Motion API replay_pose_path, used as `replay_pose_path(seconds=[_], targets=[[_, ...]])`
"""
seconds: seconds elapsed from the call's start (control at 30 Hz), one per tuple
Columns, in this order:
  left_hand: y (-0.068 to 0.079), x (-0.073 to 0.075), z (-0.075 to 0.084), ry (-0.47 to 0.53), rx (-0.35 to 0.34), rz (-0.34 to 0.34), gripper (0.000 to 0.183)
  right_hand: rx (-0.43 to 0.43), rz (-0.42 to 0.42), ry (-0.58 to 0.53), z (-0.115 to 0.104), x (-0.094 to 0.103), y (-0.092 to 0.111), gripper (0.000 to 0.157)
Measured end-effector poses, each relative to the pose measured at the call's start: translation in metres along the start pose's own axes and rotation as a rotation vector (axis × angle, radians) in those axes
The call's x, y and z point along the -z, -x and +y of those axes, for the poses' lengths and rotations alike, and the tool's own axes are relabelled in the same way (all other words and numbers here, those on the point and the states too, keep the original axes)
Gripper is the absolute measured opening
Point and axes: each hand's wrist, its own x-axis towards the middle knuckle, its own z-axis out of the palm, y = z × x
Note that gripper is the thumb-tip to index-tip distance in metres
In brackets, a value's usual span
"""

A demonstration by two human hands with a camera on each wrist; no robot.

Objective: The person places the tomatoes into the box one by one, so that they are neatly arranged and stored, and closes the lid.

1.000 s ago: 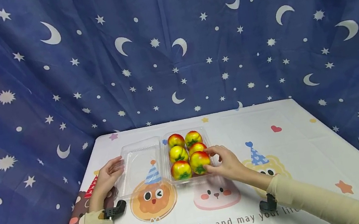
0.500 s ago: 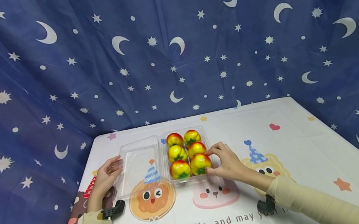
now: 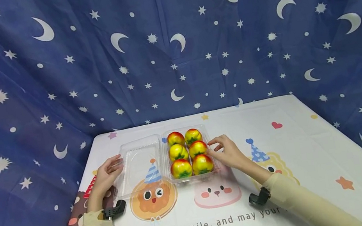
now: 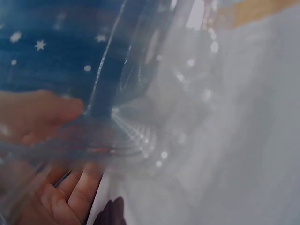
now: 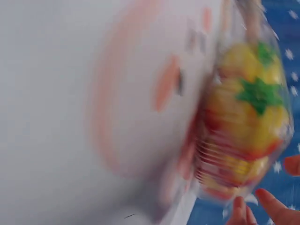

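So the right hand (image 3: 227,154) is gripping nothing, fingers spread just beside the clear box base (image 3: 194,179). Left hand (image 3: 106,177) is at the lid's (image 3: 141,151) outer edge, can't tell if it's actually pinching. Fruits (image 3: 178,152) are all sitting in the base, mid-worktop (image 3: 312,167). My worry: that plastic looks flimsy, so if a finger snags the rim, the base could tip and a near fruit could roll out. Count: six fruits (two columns, three each), one base, one lid, two hands.
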Motion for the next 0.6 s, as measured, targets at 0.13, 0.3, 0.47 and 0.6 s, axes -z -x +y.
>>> replay_pose_path(seconds=[0.13,0.3,0.47,0.6], targets=[[0.001,0.001,0.010,0.022,0.008,-0.010,0.051,-0.055,0.015,-0.052,0.002,0.004,-0.014,0.034],[0.001,0.002,0.016,0.028,0.025,-0.017,0.051,-0.117,0.043,-0.191,0.004,0.007,-0.030,0.030],[-0.001,0.001,0.004,-0.015,0.017,-0.002,0.052,-0.177,0.051,-0.306,0.007,0.007,-0.037,0.033],[-0.001,0.000,-0.001,0.012,-0.004,0.002,0.052,-0.246,0.067,-0.400,0.008,0.007,-0.038,0.035]])
